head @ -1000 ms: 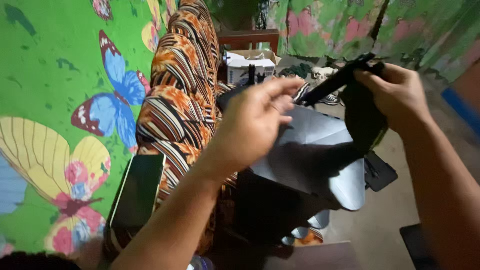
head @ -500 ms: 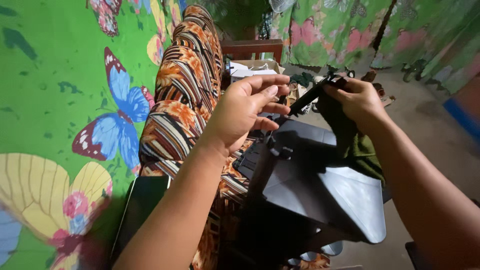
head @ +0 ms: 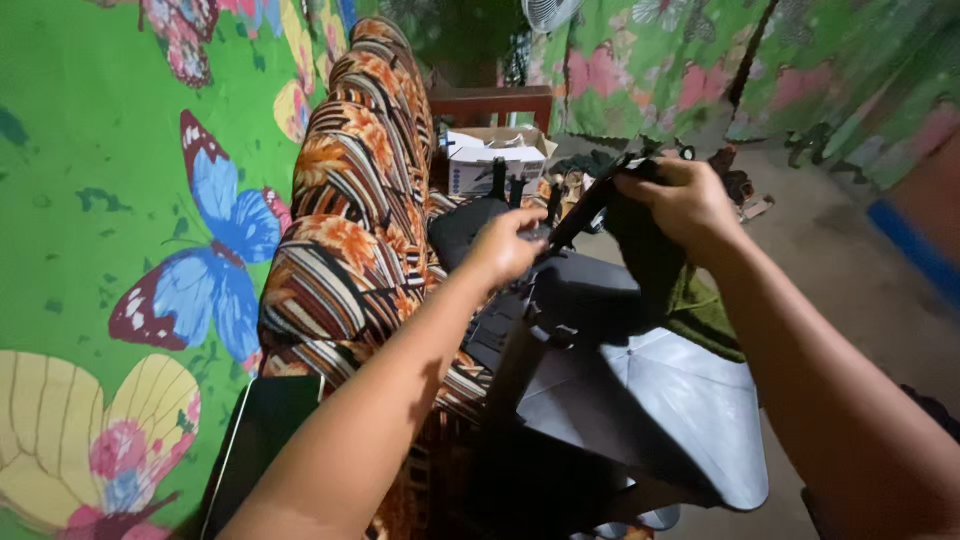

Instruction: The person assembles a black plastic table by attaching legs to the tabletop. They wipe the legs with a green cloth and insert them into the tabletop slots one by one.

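Looking down, I see my right hand (head: 688,205) at about one o'clock, fingers closed around the top of a thin black rod (head: 590,208), with dark green cloth (head: 660,265) hanging beneath it. My left hand (head: 505,245) pinches the rod's lower end (fingers curled shut). A grey plastic panel (head: 650,410) lies at five o'clock, beside the striped orange cushion (head: 350,230).

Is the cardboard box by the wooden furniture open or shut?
Open. The white cardboard box has its top flaps folded outward, with something pale showing inside; what that is cannot be told.
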